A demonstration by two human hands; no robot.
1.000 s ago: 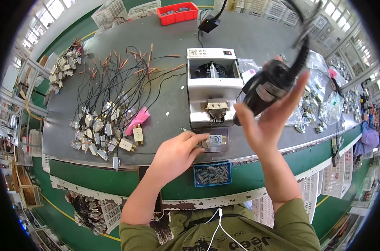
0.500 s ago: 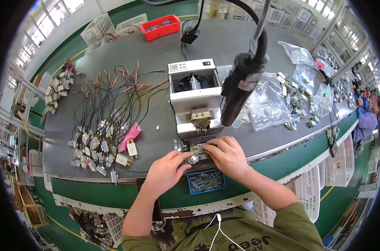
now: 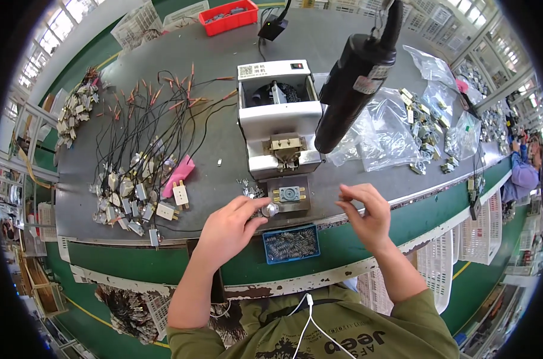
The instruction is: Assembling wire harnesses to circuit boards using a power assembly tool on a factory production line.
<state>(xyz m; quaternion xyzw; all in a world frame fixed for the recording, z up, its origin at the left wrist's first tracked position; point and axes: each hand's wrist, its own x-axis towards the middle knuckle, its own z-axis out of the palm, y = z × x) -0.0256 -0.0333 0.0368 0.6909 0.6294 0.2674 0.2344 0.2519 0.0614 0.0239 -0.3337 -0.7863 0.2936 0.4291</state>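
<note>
My left hand (image 3: pixel 231 232) has its thumb and fingers around a shiny round metal knob (image 3: pixel 270 209) at the near-left corner of a metal fixture (image 3: pixel 296 205). A grey plug housing (image 3: pixel 289 194) with a round centre and brass pieces at its sides lies in that fixture. To the right, my right hand (image 3: pixel 368 216) hangs above the table's edge, thumb and fingers apart, nothing visible in it. Right behind the fixture stands a white and grey machine (image 3: pixel 280 110) with an open top bin. A black cylindrical power screwdriver (image 3: pixel 352 90) hangs above and to its right.
A blue tray (image 3: pixel 292 258) of small metal parts sits in front of the fixture. Plug housings with black cords (image 3: pixel 143 191) pile up on the left. Clear plastic bags (image 3: pixel 385 143) and metal parts (image 3: pixel 424 140) lie right. A red bin (image 3: pixel 228 23) stands at the back.
My right hand has left the fixture and moved right, uncovering the grey plug housing. My left hand stays at the knob. The whole view has shifted slightly.
</note>
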